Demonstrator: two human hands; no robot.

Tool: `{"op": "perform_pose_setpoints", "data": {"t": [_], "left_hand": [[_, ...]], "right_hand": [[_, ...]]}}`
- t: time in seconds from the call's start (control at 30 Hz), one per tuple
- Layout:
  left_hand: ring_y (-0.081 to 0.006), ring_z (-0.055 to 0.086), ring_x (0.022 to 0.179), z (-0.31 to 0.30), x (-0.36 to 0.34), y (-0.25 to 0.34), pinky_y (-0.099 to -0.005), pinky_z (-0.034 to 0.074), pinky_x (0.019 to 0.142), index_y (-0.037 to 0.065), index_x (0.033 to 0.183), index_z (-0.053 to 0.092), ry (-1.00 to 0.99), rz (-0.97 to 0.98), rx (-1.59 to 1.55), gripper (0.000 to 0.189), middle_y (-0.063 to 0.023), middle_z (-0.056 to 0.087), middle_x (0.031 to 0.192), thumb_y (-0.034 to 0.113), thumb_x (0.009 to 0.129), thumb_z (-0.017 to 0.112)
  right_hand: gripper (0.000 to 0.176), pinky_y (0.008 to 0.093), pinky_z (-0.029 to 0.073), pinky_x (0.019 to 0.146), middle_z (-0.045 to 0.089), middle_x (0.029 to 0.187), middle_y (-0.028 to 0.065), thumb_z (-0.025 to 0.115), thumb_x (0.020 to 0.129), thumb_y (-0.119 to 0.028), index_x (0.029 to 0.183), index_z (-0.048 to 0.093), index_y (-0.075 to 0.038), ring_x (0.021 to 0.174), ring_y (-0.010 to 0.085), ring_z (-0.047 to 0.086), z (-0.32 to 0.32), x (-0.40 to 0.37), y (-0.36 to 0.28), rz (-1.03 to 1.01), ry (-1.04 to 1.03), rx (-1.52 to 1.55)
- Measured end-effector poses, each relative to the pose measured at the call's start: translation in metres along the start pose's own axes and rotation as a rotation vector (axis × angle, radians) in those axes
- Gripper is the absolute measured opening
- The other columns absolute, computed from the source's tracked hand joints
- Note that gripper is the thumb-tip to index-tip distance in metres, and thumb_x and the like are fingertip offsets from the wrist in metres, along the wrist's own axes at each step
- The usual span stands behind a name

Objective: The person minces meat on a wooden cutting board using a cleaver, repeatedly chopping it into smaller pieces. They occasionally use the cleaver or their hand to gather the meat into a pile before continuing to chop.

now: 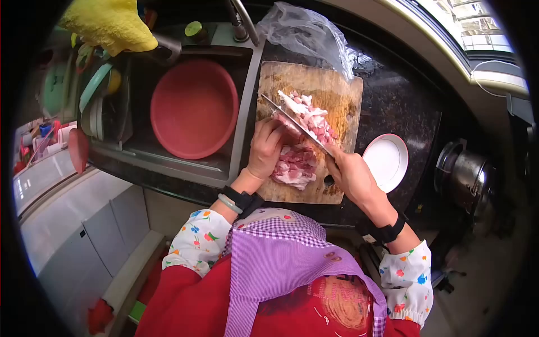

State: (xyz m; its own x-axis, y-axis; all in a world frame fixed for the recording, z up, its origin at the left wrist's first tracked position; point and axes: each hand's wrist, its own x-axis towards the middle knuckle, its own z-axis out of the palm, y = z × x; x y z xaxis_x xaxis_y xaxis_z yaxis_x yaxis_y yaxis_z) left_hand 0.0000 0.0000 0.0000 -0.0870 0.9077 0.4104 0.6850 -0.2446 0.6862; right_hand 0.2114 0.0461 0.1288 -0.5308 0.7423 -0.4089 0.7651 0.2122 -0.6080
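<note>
Head view: the right grip [355,177] is closed round the handle of a kitchen knife [293,122], most of that handle hidden in the palm. The blade's long axis slants forward and leftward from this grip, passing just beside the fingertips of the left grip [266,150]. That one is bent, fingers close together, holding raw meat [295,167] against the chopping board; the thumb's hold cannot be made out. The meat's bulk lies between the two grips, on the near side of the blade, close to both. Just across the blade, ahead of the right grip, small cut pieces [314,116] lie heaped on the chopping board [343,96].

Right of the right grip, a white bowl with a red rim [387,161] stands on the dark desk [396,98]. Left of the left grip, a red basin [194,109] sits in the sink [240,135]. Farther ahead of both grips are a crumpled clear plastic bag [306,31] and the faucet [240,29]; a metal pot [470,174] stands well off to the right.
</note>
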Motion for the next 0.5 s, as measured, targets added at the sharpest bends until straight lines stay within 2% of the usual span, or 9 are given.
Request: {"op": "perform_pose_setpoints", "data": {"t": [0.07, 0.1, 0.3, 0.4, 0.5], "left_hand": [[-0.0376, 0.058, 0.105, -0.007, 0.004, 0.001, -0.0419, 0.051, 0.088, 0.0, 0.102, 0.065, -0.016, -0.013, -0.004, 0.032, -0.0163, 0.061, 0.108, -0.009, 0.072, 0.063], [-0.0376, 0.058, 0.105, 0.01, 0.006, 0.009, -0.0419, 0.051, 0.088, 0.0, 0.102, 0.065, 0.004, -0.035, -0.059, 0.032, -0.0163, 0.061, 0.108, -0.009, 0.072, 0.063], [-0.0358, 0.059, 0.102, -0.001, 0.008, 0.006, -0.0419, 0.051, 0.087, 0.001, 0.098, 0.065, -0.006, -0.027, -0.027, 0.029, -0.0152, 0.062, 0.106, -0.009, 0.071, 0.061], [-0.0353, 0.06, 0.102, -0.002, 0.009, 0.011, -0.0416, 0.051, 0.087, 0.001, 0.097, 0.066, -0.014, -0.038, -0.03, 0.028, -0.0148, 0.062, 0.104, -0.009, 0.071, 0.06], [-0.0345, 0.06, 0.101, -0.007, 0.011, 0.014, -0.0414, 0.051, 0.087, 0.0, 0.096, 0.065, -0.012, -0.026, -0.081, 0.028, -0.014, 0.061, 0.101, -0.01, 0.07, 0.06]], "right_hand": [[0.014, 0.0475, 0.049, 0.056, 0.058, 0.064, 0.0227, 0.055, 0.093, -0.011, 0.105, 0.055, -0.004, 0.063, 0.0421, 0.063, -0.002, -0.006, -0.003, 0.071, -0.073, -0.023], [0.014, 0.0475, 0.049, 0.056, 0.058, 0.064, 0.0227, 0.055, 0.093, -0.011, 0.105, 0.055, -0.004, 0.063, 0.0421, 0.063, -0.014, -0.015, 0.0, 0.109, -0.086, -0.072], [0.016, 0.0522, 0.049, 0.058, 0.059, 0.066, 0.025, 0.054, 0.091, -0.008, 0.106, 0.055, -0.003, 0.066, 0.0432, 0.063, 0.016, 0.003, 0.003, 0.108, -0.079, -0.046], [0.019, 0.0536, 0.05, 0.061, 0.061, 0.069, 0.0266, 0.053, 0.09, -0.007, 0.108, 0.055, -0.003, 0.069, 0.0431, 0.064, 0.039, 0.047, -0.005, -0.014, 0.034, -0.015], [0.018, 0.0503, 0.05, 0.059, 0.061, 0.071, 0.0269, 0.054, 0.091, -0.008, 0.108, 0.057, -0.001, 0.069, 0.0423, 0.064, 0.042, 0.064, -0.006, -0.078, 0.14, -0.001]]}}
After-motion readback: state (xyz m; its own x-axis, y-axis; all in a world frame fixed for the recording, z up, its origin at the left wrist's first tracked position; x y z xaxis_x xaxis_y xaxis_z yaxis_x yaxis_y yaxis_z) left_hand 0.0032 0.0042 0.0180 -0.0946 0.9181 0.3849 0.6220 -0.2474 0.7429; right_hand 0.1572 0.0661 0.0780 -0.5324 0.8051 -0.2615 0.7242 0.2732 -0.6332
